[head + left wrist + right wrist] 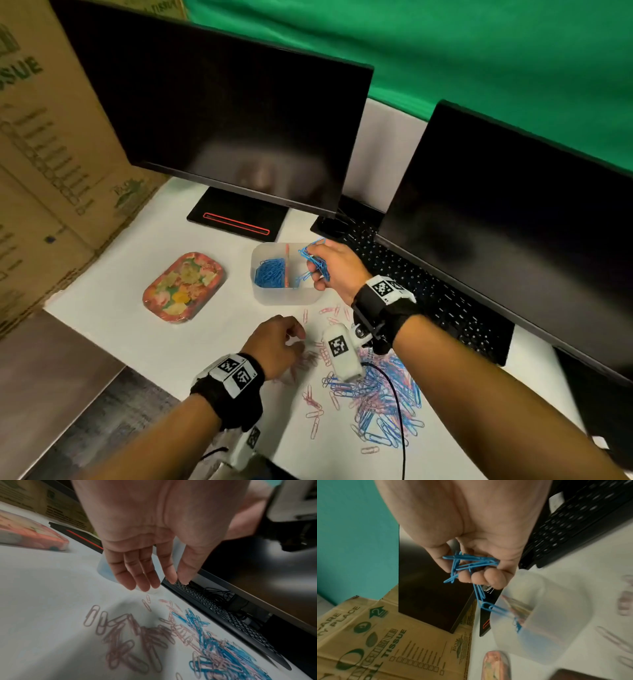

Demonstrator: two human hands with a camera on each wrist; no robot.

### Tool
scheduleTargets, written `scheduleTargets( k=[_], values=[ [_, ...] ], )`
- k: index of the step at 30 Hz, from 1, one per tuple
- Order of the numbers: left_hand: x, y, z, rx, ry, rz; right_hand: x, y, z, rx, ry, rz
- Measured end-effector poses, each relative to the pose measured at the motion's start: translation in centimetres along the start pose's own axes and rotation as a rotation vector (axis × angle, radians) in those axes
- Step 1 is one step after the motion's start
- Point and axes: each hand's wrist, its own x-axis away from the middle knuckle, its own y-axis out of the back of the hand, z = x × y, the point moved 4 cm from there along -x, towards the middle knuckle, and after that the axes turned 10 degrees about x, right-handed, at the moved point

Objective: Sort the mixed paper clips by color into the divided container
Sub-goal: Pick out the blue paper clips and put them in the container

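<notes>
Right wrist view: the pink paper clips [624, 601] blur at the right edge. Head view: the right hand [334, 270] covers the divided container [267, 294]'s far right corner.

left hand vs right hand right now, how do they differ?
The right hand grips a bunch of blue paper clips; the left hand holds nothing. The right hand's fingers are curled round the clips; the left wrist view shows the left hand's fingers nearly straight. The right hand is over the divided container; the left is above loose pink clips on the table. Both wear wrist cameras.
</notes>
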Motion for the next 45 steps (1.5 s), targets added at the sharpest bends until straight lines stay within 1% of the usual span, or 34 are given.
scheduleTargets(
  k=[3, 5, 7, 10, 13, 14, 17, 22, 25, 27, 30, 33, 35, 37, 38, 40, 41, 45],
  values=[
    [0.4, 0.2, 0.3, -0.008, -0.004, 0.008, -3.0, -2.0, 2.2, 0.111, 0.021, -0.003],
    [0.8, 0.7, 0.7, -0.005, 0.007, -0.004, -5.0, -3.4, 2.5, 0.225, -0.001, -0.017],
    [1.1, 1.1, 1.2, -0.013, 0.012, -0.007, -6.2, -4.4, 2.3, 0.317, -0.041, -0.044],
    [1.5, 2.1, 2.1, -0.003, 0.031, -0.022, -7.1, -5.8, 1.9, 0.34, -0.118, -0.042],
    [1.6, 2.6, 2.8, 0.0, 0.037, -0.033, -7.6, -6.1, 1.0, 0.384, -0.199, -0.043],
    [1.5, 2.7, 2.9, 0.003, 0.038, -0.033, -7.7, -6.1, 0.9, 0.428, -0.2, -0.04],
    [1.3, 2.8, 3.2, 0.022, 0.047, -0.028, -8.1, -5.6, 0.8, 0.58, -0.139, 0.009],
    [0.4, 2.2, 2.5, 0.044, 0.025, -0.018, -7.6, -3.5, 1.3, 0.577, -0.087, -0.036],
    [-0.2, 1.2, 1.6, 0.044, 0.002, 0.014, -5.8, -0.5, 0.1, 0.471, -0.134, -0.091],
    [-0.5, 0.5, 1.0, 0.038, 0.002, 0.038, -4.0, 1.8, -1.5, 0.471, -0.145, -0.138],
    [-0.9, -1.3, -0.1, 0.01, -0.019, 0.102, -0.6, 5.9, -5.6, 0.624, -0.157, -0.192],
    [-1.0, -3.2, -1.0, -0.105, -0.107, 0.148, 3.1, 8.7, -9.9, 0.808, -0.19, -0.213],
    [-1.1, -4.9, -1.2, -0.16, -0.13, 0.203, 5.5, 9.8, -12.7, 0.907, -0.199, -0.195],
    [-1.1, -6.4, -1.1, -0.233, -0.135, 0.236, 7.8, 10.2, -14.8, 0.955, -0.183, -0.163],
    [-1.2, -7.3, -1.1, -0.28, -0.143, 0.249, 9.0, 10.3, -15.8, 0.942, -0.166, -0.153],
    [-1.3, -8.5, -0.8, -0.38, -0.156, 0.275, 11.1, 10.1, -17.3, 0.917, -0.11, -0.134],
    [-1.3, -8.8, -0.5, -0.424, -0.154, 0.286, 12.0, 9.6, -17.7, 0.943, -0.082, -0.117],
    [-1.5, -8.4, 0.5, -0.511, -0.13, 0.275, 14.4, 7.2, -20.2, 1.114, 0.036, 0.042]
  ],
)
